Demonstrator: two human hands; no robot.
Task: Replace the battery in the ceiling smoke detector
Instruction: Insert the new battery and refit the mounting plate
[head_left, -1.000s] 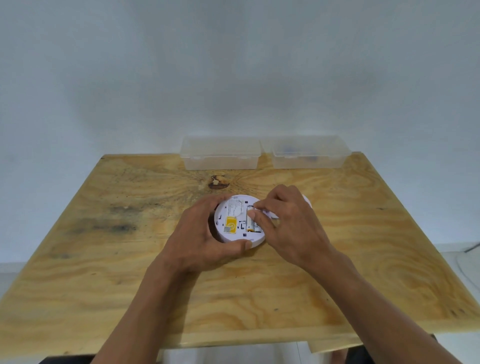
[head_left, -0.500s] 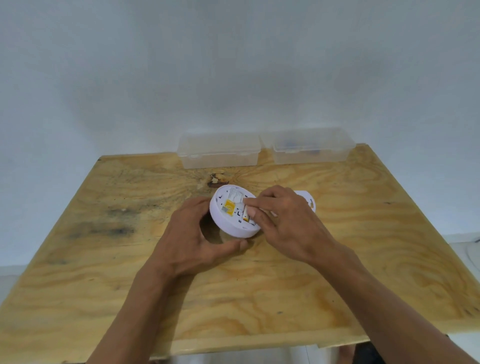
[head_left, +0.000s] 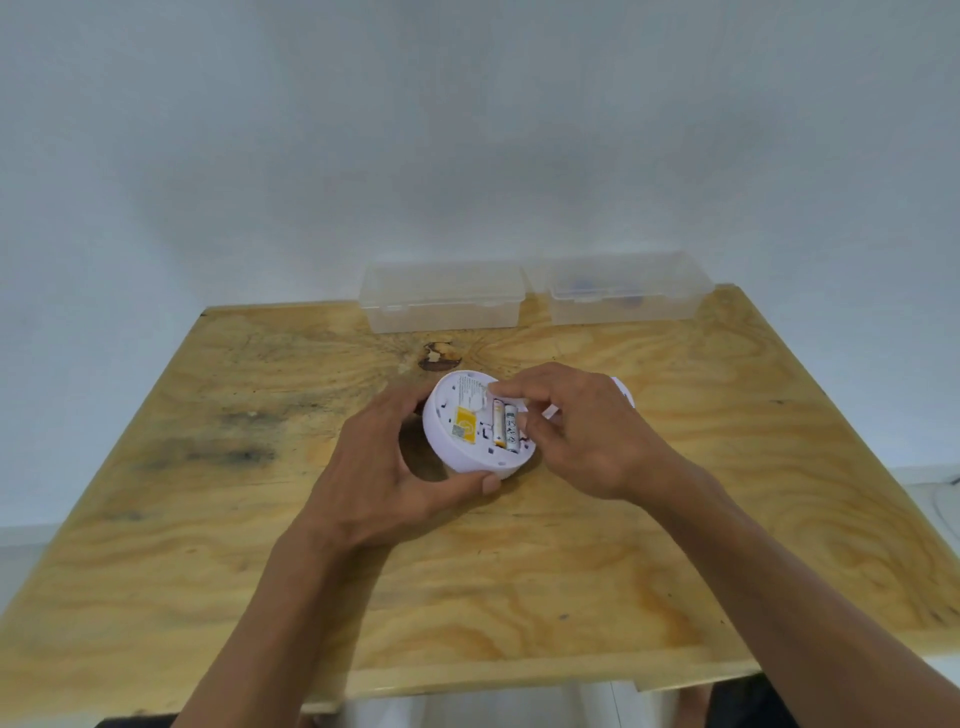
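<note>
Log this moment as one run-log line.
left hand: holds smoke detector tilted | right hand: fingers at batteries | batteries: seated

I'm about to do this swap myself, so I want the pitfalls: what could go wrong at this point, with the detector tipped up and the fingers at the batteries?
1. The smoke detector is tilted in the left hand alone; a hard tug could twist it loose onto the table.
2. The right hand works at the two batteries; one might pop out and roll away.
3. The white piece behind that hand could get knocked.
</note>
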